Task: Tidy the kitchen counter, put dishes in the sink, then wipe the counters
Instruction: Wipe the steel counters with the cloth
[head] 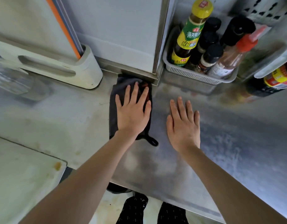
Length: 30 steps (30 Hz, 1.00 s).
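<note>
A dark grey cloth [114, 101] with a hanging loop lies flat on the steel counter [228, 135], its far end against the base of a metal cabinet. My left hand [133, 110] presses down on the cloth with straight, spread fingers. To its right, my right hand [184, 123] lies flat on the bare counter, fingers straight, holding nothing.
A perforated grey basket [196, 75] of sauce and spice bottles stands at the back right. Beside it lies a dark jar [272, 81]. A white cutting-board holder [61, 68] stands at the back left. A white board [26, 175] lies at the front left. The counter's front edge runs below my arms.
</note>
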### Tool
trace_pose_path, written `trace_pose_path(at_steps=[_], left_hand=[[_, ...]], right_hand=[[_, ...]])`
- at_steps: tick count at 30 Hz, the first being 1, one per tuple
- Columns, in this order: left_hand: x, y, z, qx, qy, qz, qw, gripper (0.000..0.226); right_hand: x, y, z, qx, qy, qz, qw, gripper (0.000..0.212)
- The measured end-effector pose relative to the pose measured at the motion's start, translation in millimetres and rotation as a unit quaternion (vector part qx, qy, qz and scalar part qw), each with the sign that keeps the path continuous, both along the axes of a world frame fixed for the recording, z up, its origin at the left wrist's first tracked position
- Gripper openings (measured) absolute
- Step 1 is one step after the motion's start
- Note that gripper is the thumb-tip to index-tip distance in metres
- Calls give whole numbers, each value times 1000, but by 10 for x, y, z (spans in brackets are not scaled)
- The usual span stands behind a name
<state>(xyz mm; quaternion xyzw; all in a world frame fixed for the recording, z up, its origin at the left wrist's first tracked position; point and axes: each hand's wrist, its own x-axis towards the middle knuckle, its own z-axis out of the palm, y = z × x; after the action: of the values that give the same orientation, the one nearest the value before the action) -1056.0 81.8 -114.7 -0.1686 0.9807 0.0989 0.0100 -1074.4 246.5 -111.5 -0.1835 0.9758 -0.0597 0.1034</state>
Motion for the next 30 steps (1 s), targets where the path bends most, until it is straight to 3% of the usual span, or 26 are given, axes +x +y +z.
trace_pose_path(at_steps=[7, 15, 24, 30], left_hand=[[1028, 131, 45, 5, -44, 82, 996, 53], [428, -527, 23, 12, -27, 122, 992, 53], [1371, 41, 17, 4, -61, 106, 992, 55], [931, -450, 45, 13, -43, 187, 981, 55]], right_hand=[[0, -20, 21, 3, 2, -5, 1000, 58], [-1, -26, 16, -8, 14, -3, 1000, 57], [-8, -13, -12, -3, 13, -2, 1000, 56], [-7, -6, -18, -5, 15, 0, 1000, 55]])
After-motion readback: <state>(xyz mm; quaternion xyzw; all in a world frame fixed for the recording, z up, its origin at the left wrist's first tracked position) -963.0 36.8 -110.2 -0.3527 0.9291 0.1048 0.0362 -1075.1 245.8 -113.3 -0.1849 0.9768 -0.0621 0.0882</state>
